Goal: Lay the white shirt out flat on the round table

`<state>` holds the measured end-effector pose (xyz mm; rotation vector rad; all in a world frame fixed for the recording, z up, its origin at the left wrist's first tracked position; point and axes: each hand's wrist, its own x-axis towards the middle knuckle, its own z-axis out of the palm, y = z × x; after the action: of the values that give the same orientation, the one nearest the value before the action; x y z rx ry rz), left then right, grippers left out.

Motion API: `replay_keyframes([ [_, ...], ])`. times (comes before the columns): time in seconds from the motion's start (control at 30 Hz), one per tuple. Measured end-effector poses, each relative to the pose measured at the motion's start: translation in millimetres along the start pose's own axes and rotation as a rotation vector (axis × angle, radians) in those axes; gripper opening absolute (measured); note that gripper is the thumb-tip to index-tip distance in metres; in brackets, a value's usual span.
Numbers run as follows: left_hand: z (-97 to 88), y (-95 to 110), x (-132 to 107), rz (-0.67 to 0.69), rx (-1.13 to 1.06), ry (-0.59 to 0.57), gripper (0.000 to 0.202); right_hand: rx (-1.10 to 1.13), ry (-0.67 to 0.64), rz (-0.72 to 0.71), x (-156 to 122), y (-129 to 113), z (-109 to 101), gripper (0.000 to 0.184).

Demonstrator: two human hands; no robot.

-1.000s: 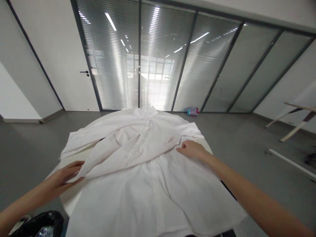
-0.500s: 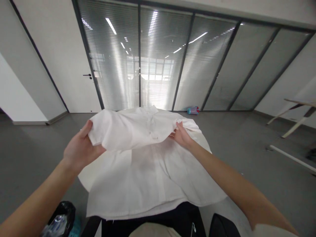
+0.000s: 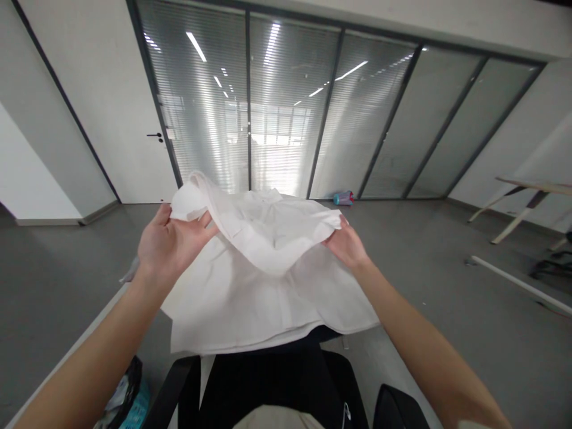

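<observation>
A white shirt (image 3: 272,298) spreads out in front of me, its upper part lifted in a loose, sagging fold and its hem hanging toward my lap. On the left, my left hand (image 3: 167,247) grips a raised edge of the cloth, thumb and fingers around the bunched fabric. My right hand (image 3: 348,244) pinches the opposite edge, with some fingertips hidden by the cloth. Between the two hands the fold dips in the middle. The surface under the shirt is mostly covered.
A bin with a black liner (image 3: 134,393) stands on the floor at lower left. Black armrests (image 3: 181,384) flank my lap. A blue and pink object (image 3: 343,198) lies by the glass partition (image 3: 286,107). At right are a wooden-legged table (image 3: 531,186) and a white floor bar (image 3: 513,280).
My left hand has moved right and up, curling its side of the shirt into a raised fold. The right hand has shifted slightly right. The shirt's hem sits higher in view.
</observation>
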<state>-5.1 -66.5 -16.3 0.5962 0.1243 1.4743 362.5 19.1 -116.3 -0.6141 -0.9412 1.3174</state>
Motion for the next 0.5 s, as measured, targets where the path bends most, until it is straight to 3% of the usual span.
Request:
replay_keyframes([
  [0.1, -17.0, -3.9, -28.4, -0.045, 0.035, 0.115, 0.043, -0.03, -0.056, 0.004, -15.0, -15.1, 3.2, 0.08],
  [0.2, -35.7, -8.5, -60.8, -0.071, 0.077, 0.25, 0.041, -0.238, -0.118, 0.236, -29.7, -20.6, 1.3, 0.113],
  [0.27, -47.5, -11.5, -79.6, -0.107, 0.087, 0.326, 0.039, -0.324, -0.107, 0.265, -33.9, -25.4, -2.5, 0.119],
  [0.4, -65.3, -18.1, -105.1, -0.22, 0.129, 0.402, 0.038, -0.271, -0.005, 0.006, -32.1, -45.4, -10.1, 0.117],
  [0.5, -75.2, -20.1, -114.9, -0.311, 0.22, 0.463, 0.04, -0.452, -0.08, 0.169, -35.4, -62.3, -15.2, 0.127],
])
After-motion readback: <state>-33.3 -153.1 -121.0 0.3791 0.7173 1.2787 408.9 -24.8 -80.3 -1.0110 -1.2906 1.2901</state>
